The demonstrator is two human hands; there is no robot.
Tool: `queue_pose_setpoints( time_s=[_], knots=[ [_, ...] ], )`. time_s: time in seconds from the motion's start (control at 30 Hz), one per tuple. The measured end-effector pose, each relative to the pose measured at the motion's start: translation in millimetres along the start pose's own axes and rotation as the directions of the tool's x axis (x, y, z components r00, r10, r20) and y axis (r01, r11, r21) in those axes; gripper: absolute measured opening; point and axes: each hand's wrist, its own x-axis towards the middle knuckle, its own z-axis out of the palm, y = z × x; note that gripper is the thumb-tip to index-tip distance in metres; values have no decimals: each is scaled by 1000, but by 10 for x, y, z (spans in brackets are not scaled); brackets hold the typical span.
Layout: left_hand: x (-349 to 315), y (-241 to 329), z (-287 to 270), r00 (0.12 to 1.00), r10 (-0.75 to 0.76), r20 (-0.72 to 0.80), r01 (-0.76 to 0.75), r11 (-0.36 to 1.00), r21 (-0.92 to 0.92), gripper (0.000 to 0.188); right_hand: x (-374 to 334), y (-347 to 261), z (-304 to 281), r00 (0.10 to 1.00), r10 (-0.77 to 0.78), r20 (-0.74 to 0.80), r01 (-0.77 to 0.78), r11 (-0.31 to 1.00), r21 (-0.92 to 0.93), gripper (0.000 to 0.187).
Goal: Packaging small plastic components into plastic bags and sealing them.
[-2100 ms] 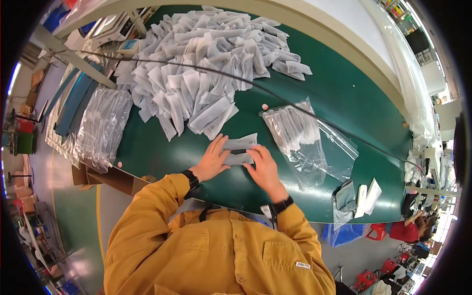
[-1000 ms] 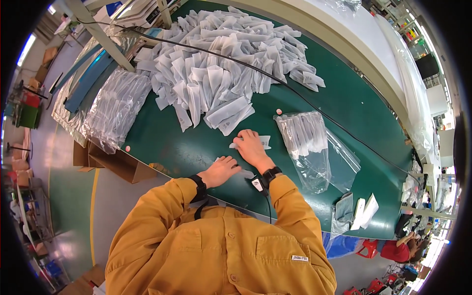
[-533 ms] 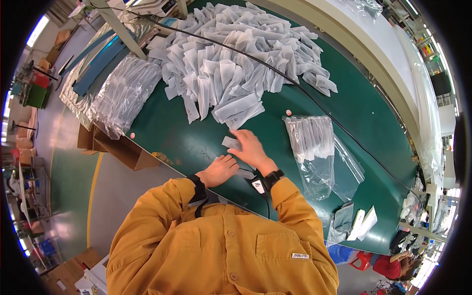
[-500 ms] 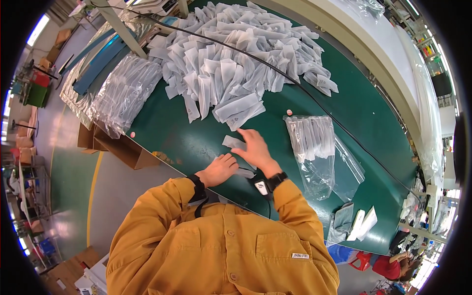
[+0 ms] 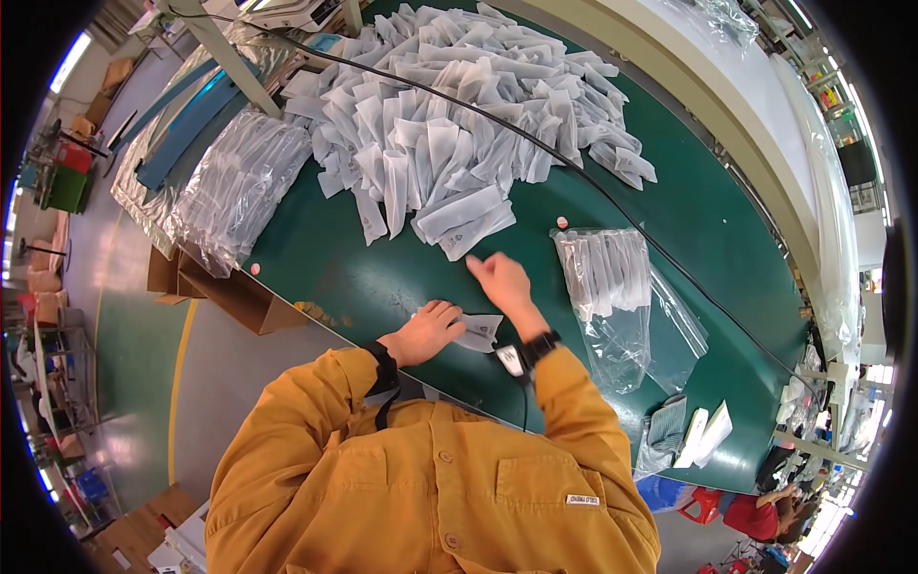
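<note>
My left hand (image 5: 427, 332) is closed over the left end of a frosted plastic sleeve (image 5: 481, 333) with small dark print, lying low over the green table close to my body. My right hand (image 5: 504, 285) is ahead and to the right, its fingers curled together and the tips beside the nearest packet of the pile. Whether anything sits between those fingertips I cannot make out. A large pile of frosted sleeves (image 5: 449, 115) spreads across the far side of the table. A wristband with a white clip box (image 5: 510, 361) and cord hangs by my right wrist.
Right of my hands lies a clear bag of sleeves (image 5: 607, 277). Another full clear bag (image 5: 244, 177) sits at the table's left edge, above a cardboard box (image 5: 229, 292). A black cable (image 5: 545, 139) crosses over the table. White pieces (image 5: 703, 437) lie near the right front.
The sleeve that was between my hands is no longer there; a sleeve now lies flatter by my left hand. My right hand's spread fingers have curled together near the pile.
</note>
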Motion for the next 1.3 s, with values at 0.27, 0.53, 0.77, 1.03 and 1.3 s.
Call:
queue_pose_setpoints(
  time_s=[0.27,0.53,0.77,1.03,1.3],
  knots=[
    [-73,12,-33,1000,13,-6,-13,997,-69,34,715,-238,153,891,162,-424,-229,967,-111,61],
    [-249,-21,-117,999,33,-3,-33,997,-64,34,-55,-65,28,990,5,-138,-62,908,-414,53],
    [-136,-15,-122,996,64,56,-59,995,-80,35,233,36,158,902,-316,-294,287,948,-138,29],
    [-181,12,-2,999,47,-19,-48,993,-110,36,40,-123,298,830,-537,-151,552,831,75,23],
    [-207,61,-134,1000,-21,-7,19,987,-161,42,-549,7,168,964,-244,-102,203,931,-304,32]
  ],
)
